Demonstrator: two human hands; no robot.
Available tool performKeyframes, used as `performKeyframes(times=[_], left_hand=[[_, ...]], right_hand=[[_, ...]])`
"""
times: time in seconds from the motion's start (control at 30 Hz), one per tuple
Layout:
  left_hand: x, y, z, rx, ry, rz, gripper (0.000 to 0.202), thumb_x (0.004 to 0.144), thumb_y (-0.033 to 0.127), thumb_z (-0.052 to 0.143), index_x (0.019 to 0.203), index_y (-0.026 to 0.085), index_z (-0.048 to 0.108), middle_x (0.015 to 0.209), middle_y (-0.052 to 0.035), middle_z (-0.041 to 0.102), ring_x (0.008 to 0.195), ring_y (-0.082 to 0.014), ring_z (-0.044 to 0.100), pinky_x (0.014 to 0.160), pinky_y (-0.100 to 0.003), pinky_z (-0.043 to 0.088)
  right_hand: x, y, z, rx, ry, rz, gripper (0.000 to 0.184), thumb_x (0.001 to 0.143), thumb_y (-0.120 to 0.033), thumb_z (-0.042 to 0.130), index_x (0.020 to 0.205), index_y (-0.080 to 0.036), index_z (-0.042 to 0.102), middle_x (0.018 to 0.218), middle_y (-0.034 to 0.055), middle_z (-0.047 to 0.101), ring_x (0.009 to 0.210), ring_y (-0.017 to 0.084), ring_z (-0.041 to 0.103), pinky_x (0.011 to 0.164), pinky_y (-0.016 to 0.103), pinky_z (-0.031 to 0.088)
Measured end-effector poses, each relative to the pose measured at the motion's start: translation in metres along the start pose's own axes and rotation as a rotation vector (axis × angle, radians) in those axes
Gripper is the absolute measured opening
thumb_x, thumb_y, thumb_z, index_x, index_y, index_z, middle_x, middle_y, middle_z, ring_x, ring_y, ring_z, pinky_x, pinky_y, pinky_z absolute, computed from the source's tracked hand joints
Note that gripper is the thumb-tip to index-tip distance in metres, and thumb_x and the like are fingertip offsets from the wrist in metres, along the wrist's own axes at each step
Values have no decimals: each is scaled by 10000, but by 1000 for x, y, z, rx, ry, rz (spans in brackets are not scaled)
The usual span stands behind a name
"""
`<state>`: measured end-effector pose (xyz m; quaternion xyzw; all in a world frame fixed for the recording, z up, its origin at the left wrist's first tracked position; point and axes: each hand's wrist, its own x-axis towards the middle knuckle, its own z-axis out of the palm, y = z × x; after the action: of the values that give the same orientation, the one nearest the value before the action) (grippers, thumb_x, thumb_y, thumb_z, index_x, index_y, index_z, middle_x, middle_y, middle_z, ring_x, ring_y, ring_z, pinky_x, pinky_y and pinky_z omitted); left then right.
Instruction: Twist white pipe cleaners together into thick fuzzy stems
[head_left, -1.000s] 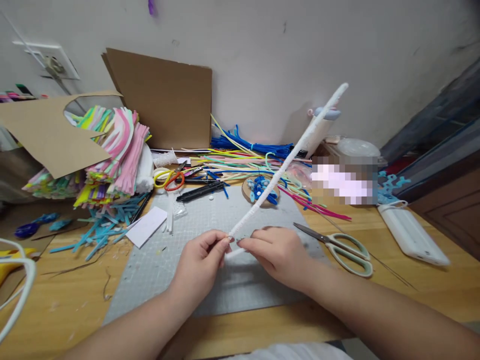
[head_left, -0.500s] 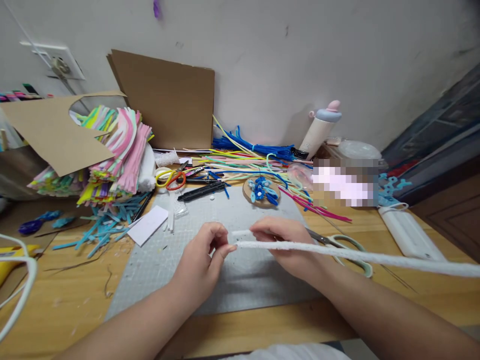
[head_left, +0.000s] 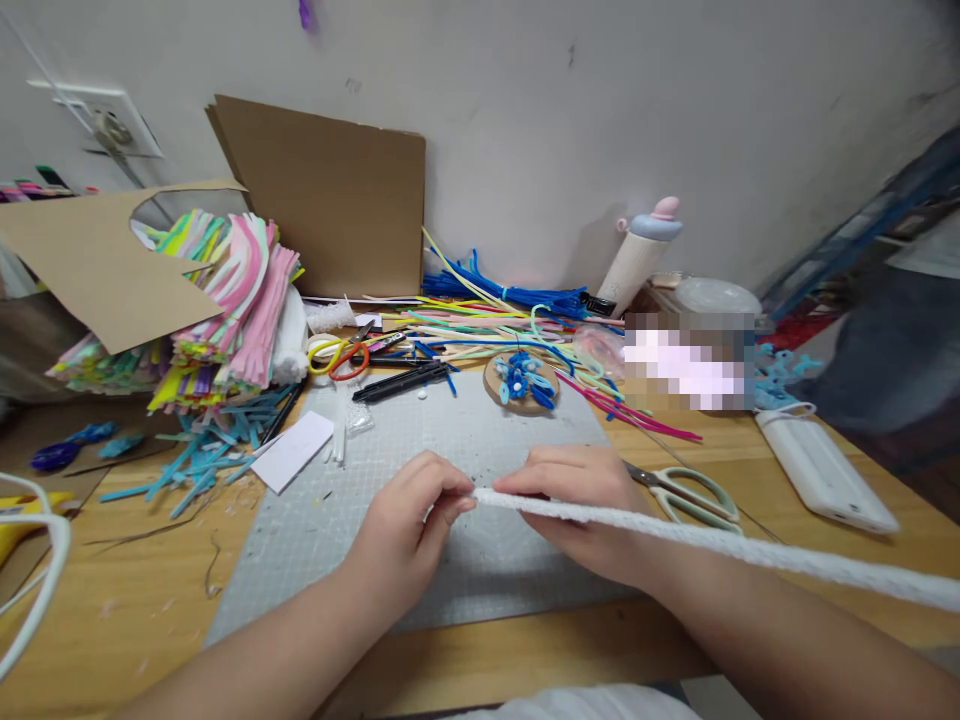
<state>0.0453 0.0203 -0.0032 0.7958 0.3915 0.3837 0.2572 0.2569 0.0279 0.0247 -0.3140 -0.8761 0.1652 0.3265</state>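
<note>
Work seems centred on one end of the white fuzzy stem (head_left: pixel 675 533), with both hands brought close over the cutting mat (head_left: pixel 420 435); I judge the step in hand to be shaping or fastening at that end, though the tips hide the detail. The left hand (head_left: pixel 412 520) has its thumb and forefinger pinched together on the stem's end, the other fingers curled behind. The right hand (head_left: pixel 577 500) faces it with knuckles bent and fingertips just beside the pinch; whether they grip the stem or only lie against it I cannot tell, since the stem passes in front of them. A next move would call for holding the left pinch firm and letting the right fingertips do the fine work, with the long loose part kept out of their way. That loose part makes the long axis: nearly straight, it runs from the left fingertips rightward across the right hand, slants gently down the view along the right forearm (head_left: pixel 739 615), and leaves at the edge, so its far end is hidden. It looks thicker there, which suggests it points toward the wearer. Scissors (head_left: pixel 660 482) lie just beyond the right hand's outer side, and a disc (head_left: pixel 504 400) bearing blue pieces (head_left: pixel 541 395) sits ahead of both hands.
</note>
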Motion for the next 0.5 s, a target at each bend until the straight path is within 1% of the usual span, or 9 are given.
performKeyframes(times=[0.2,0.5], left_hand=[[2,-1,1,-1,-3,16,114,861,115,498,915,187,569,788,-5,545,733,-110,517,642,-213,393],[2,-2,2,-44,22,41,120,851,91,503,861,168,595,770,-10,560,724,-98,538,650,-199,410]], right_hand=[[2,0,0,38,-22,22,166,858,-172,501,933,-173,649,699,29,624,633,118,552,569,231,374],[0,1,2,52,-33,43,160,851,-169,515,940,-177,648,702,22,615,646,117,552,583,231,370]])
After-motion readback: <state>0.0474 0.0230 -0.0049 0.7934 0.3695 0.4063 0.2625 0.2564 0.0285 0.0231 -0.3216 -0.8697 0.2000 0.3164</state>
